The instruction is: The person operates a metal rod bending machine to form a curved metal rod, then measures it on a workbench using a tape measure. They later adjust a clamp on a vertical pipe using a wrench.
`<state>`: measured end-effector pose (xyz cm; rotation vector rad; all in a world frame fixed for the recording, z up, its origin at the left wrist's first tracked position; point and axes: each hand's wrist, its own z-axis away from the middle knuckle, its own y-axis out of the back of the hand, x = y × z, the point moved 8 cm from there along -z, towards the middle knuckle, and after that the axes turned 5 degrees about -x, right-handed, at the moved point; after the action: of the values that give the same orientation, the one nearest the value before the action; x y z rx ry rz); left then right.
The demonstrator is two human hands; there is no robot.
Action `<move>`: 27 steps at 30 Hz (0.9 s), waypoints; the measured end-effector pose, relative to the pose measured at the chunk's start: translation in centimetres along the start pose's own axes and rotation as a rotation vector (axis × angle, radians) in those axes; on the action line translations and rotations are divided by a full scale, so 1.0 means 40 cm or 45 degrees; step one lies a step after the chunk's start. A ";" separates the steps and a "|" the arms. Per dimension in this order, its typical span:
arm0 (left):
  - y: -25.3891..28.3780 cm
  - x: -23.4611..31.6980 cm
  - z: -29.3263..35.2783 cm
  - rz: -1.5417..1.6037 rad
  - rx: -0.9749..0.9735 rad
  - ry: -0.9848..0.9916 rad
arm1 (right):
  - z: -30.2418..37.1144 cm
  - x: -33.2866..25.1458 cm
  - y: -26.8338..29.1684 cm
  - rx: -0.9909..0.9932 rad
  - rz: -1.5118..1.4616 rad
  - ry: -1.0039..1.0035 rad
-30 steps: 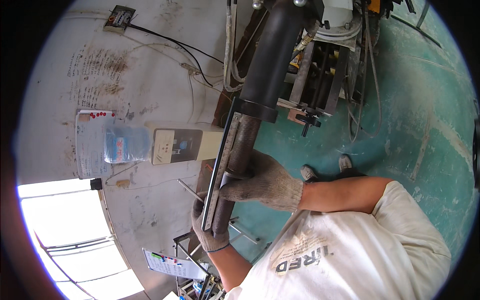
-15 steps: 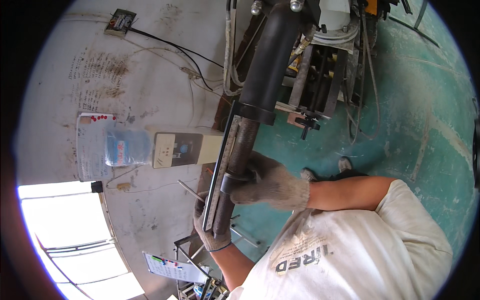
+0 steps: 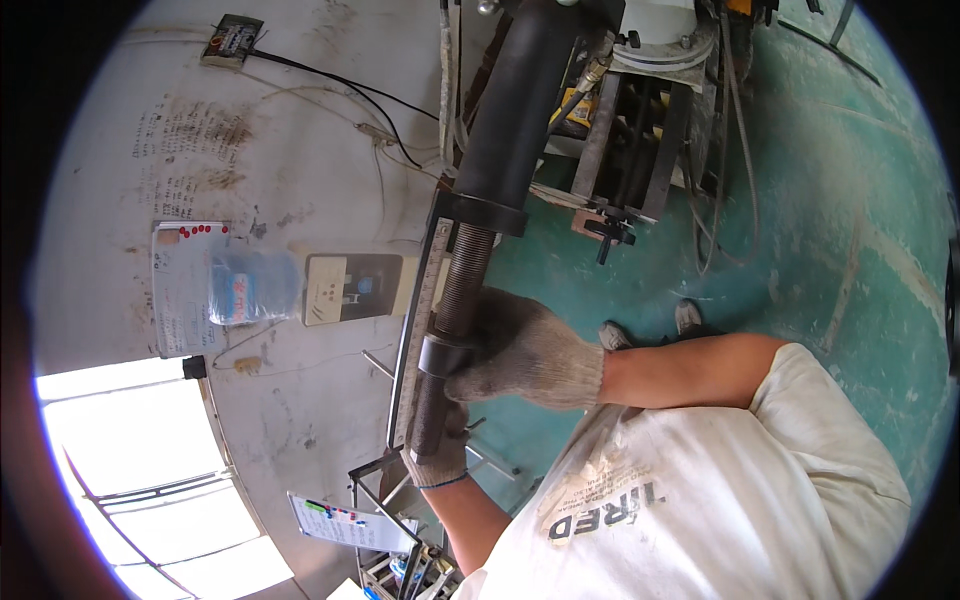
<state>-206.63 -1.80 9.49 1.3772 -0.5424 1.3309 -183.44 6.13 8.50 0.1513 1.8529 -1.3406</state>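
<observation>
A dark cylinder slants down from the top, with a threaded rod coming out of its flanged end. My gloved right hand is closed around a dark collar partway along this rod; the far fingers are hidden behind it. Alongside the rod's left lies a long black-edged ruler with a pale scale. My gloved left hand is bent behind the lower ends of rod and ruler. They hide most of its fingers and whatever it grips. A thin metal bar sticks out left beyond the ruler.
Machinery with a black knob and hanging hoses stands at the upper right above a green floor. A water dispenser is by the wall at left. A metal frame and a small whiteboard are below.
Cylinder, rod, ruler and both hands sit somewhat farther left in view. My left hand's fingers, which showed left of the ruler, now show at the rod's right. My right hand stays on the collar.
</observation>
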 end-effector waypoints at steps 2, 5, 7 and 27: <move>0.004 -0.036 -0.019 -0.145 -0.119 -0.158 | -0.008 -0.012 0.000 -0.003 0.170 -0.002; -0.016 -0.060 -0.005 -0.628 -0.272 -0.539 | 0.002 -0.026 0.001 0.013 0.402 0.021; -0.068 -0.104 0.007 0.079 -0.404 -0.114 | 0.060 0.009 0.040 0.182 0.351 0.061; -0.279 -0.239 -0.002 0.284 -1.647 0.564 | 0.262 0.179 -0.125 -0.187 2.226 0.705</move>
<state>-199.44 -1.65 -3.30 -0.0347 -1.0013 1.0256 -185.06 -7.25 6.38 1.6949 1.3016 0.1216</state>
